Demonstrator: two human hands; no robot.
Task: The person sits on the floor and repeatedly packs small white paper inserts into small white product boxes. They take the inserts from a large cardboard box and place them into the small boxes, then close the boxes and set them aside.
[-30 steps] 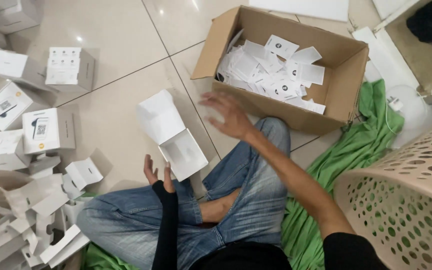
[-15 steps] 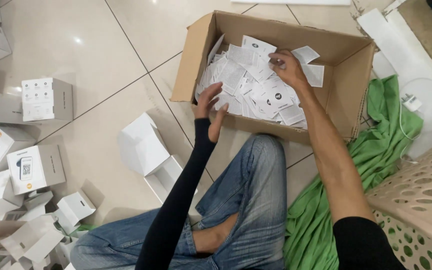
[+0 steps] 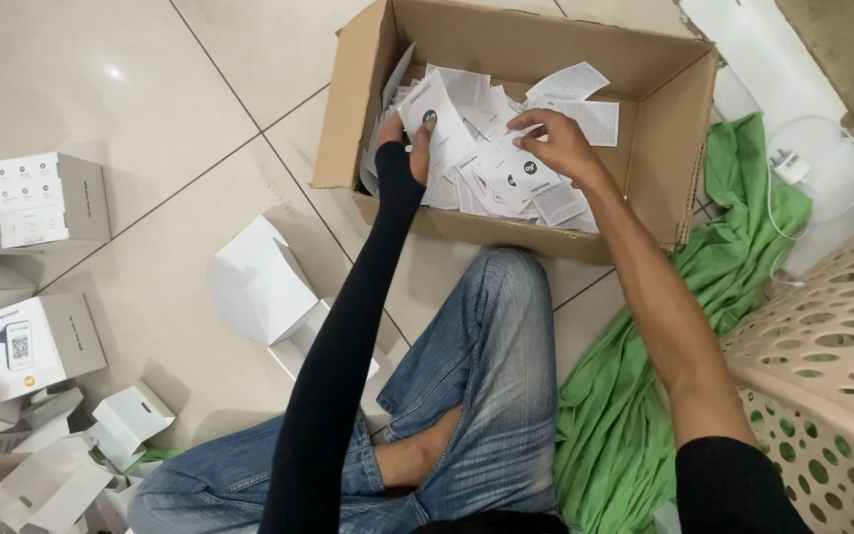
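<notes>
At twelve o'clock the cardboard box holds a heap of paper leaflets, where the left hand pinches one leaflet upright and the right hand, apparently, pinches another.

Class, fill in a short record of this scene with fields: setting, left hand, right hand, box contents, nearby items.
setting: person sitting cross-legged on a tiled floor
left hand: holds a leaflet over the cardboard box
right hand: fingers on the leaflet pile in the box
box contents: loose white printed leaflets
nearby items: open white box, small white boxes at left, green cloth, perforated basket at right
</notes>
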